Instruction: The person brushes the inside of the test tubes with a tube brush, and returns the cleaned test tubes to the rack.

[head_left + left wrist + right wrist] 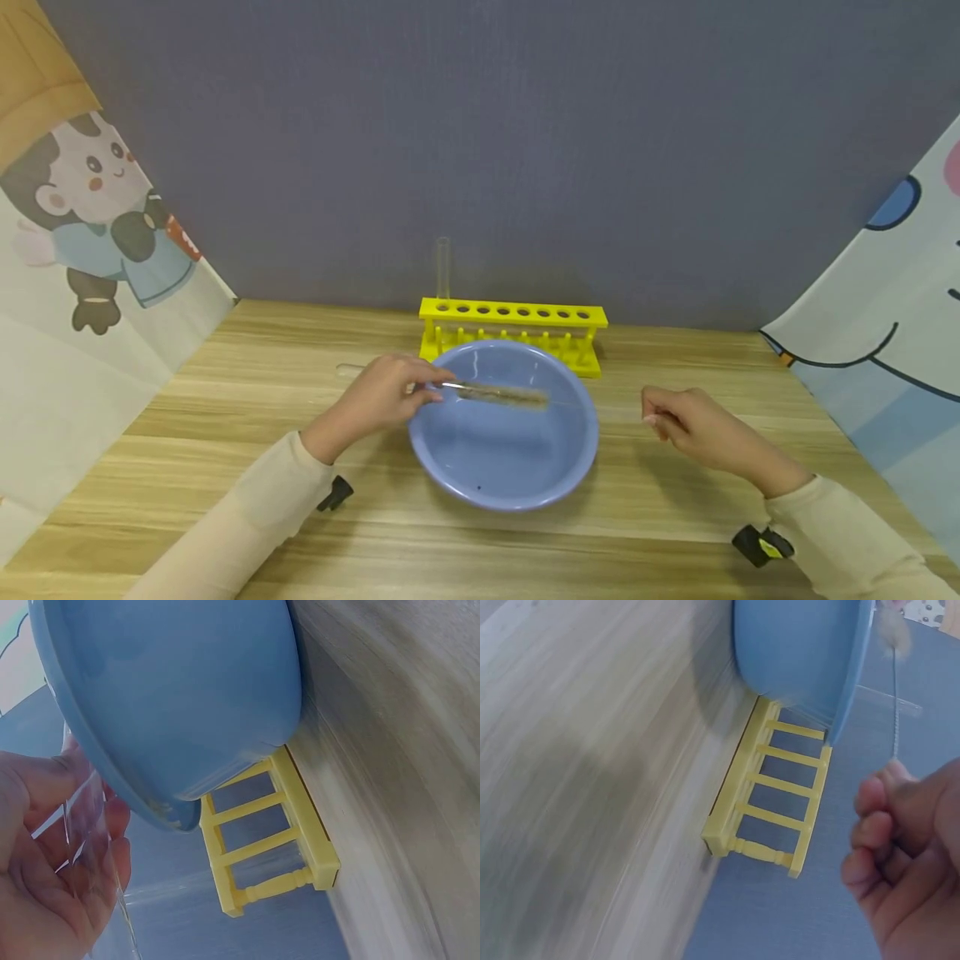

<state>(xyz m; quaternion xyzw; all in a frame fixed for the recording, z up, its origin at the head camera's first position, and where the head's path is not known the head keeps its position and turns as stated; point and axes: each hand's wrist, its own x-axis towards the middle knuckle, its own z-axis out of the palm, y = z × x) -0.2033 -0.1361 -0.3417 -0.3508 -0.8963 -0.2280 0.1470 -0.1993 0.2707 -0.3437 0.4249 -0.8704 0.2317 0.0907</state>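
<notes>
Over the blue basin (504,467), my left hand (386,398) holds a clear glass test tube (90,825) lying nearly level. One rounded end of the tube sticks out to the left of the hand. My right hand (697,425), to the right of the basin, pinches the thin wire handle of a test tube brush (895,712) between thumb and curled fingers. The brush's bristles (506,395) are blurred and lie just right of the left fingertips, in line with the tube. How far they sit inside the tube I cannot tell.
Behind the basin stands a yellow test tube rack (517,312), its lower front partly hidden by the basin's rim. Another clear test tube (443,271) stands upright in its leftmost hole. A grey wall (510,150) rises behind the wooden table (225,400).
</notes>
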